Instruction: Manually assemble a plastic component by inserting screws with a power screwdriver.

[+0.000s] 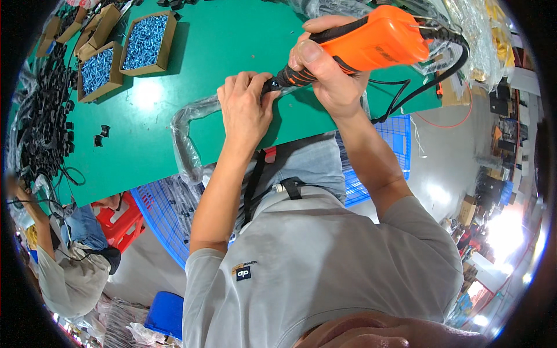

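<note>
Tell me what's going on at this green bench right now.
A person at the green table holds an orange electric screwdriver in the right hand, its tip down at a small dark part pinched by the left hand. That part sits on a plastic-wrapped curved black tube lying across the table edge. Cardboard boxes of screws and a heap of black parts lie off to the left. Another person works nearby.

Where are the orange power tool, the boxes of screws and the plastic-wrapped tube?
orange power tool (380, 40): head view, on the side of its orange body.
boxes of screws (145, 42): head view, on the screws in the larger cardboard box.
plastic-wrapped tube (184, 148): head view, on the bent part left of the left hand (246, 113).
</note>
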Action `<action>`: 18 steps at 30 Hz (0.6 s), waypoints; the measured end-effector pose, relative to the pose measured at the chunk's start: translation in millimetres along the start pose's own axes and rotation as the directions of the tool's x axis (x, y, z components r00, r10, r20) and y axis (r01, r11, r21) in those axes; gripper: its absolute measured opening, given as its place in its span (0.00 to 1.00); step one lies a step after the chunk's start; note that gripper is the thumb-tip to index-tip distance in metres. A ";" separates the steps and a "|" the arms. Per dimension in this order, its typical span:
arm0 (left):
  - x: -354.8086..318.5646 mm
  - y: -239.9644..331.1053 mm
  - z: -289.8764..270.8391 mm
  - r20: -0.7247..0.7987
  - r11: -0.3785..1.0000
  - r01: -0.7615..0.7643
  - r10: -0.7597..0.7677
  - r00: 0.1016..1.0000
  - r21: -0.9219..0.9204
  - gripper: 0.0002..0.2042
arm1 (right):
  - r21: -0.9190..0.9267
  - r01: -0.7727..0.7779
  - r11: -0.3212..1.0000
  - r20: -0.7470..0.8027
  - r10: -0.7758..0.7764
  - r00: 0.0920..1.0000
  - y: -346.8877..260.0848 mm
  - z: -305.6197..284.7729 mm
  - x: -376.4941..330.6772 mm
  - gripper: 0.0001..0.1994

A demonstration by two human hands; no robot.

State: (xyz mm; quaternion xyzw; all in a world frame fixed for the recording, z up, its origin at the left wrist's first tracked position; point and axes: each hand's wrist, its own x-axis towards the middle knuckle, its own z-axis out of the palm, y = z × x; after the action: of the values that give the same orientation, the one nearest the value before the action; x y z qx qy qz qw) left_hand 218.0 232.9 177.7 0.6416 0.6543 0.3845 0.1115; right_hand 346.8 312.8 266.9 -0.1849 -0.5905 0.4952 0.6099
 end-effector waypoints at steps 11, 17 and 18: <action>-0.7 -0.3 0.1 0.011 1.000 -0.019 0.019 1.000 0.010 0.17 | -0.095 -0.114 0.989 0.146 0.127 0.981 2.6 9.9 7.0 0.09; 0.5 4.7 -1.0 0.004 1.000 0.011 -0.012 1.000 0.023 0.14 | -0.148 0.004 0.989 0.306 0.042 0.951 2.6 1.2 22.5 0.10; 0.7 3.7 0.1 -0.001 1.000 0.011 -0.011 1.000 0.026 0.14 | -0.145 0.007 0.989 0.309 0.038 0.950 2.9 1.8 22.0 0.10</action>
State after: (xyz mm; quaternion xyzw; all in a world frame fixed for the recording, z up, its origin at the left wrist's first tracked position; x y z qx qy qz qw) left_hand 220.8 233.1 180.3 0.6391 0.6629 0.3755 0.1053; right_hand 340.0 331.5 276.8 -0.1527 -0.7121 0.4789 0.4902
